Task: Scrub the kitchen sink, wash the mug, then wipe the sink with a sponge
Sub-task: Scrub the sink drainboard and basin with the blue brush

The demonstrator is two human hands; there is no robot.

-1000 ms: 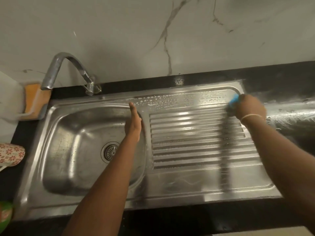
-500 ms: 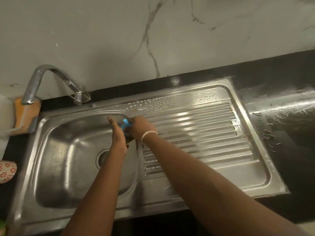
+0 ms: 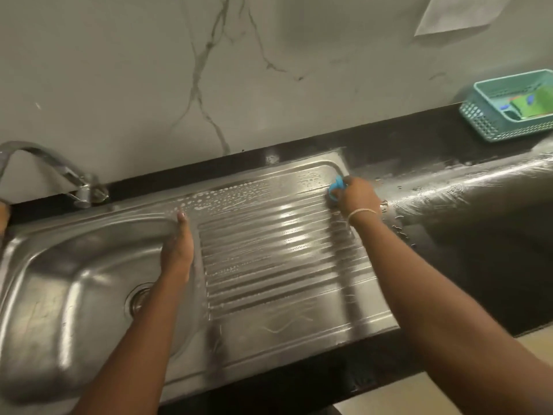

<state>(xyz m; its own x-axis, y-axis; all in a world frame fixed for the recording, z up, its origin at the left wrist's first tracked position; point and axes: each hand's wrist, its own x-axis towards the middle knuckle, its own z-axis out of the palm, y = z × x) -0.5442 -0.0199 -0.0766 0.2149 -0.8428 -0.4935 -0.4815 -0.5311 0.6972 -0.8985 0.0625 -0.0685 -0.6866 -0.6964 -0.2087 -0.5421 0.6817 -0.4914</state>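
— So, how far along was the job at that point?

— Early, by my reading. The right hand (image 3: 356, 197) was clenched around a blue scrubber (image 3: 336, 190), pressing it onto the far right corner of the sink (image 3: 269, 330), on its ribbed draining board (image 3: 278, 250). Soap bubbles (image 3: 215, 199) dotted the strip along the board's far edge, so at least that part had been lathered.

— And the other hand?

— The left hand (image 3: 178, 250) lay with straight fingers on the ridge between the basin (image 3: 68, 280) and the draining board, gripping nothing, apparently bracing.

— Had the basin been scrubbed?

— I couldn't tell. No foam showed in it, and the drain (image 3: 139, 298) sat bare near its middle.

— What about the mug?

— It wasn't in view, so I'd judge the washing was still to come, and the final wipe after it.

— Anything else nearby?

— A tap (image 3: 59, 172) stood behind the basin. A teal basket (image 3: 484, 121) sat on the dark counter (image 3: 463, 235) well to the right of the sink, and the counter just beside the sink's right edge looked wet.
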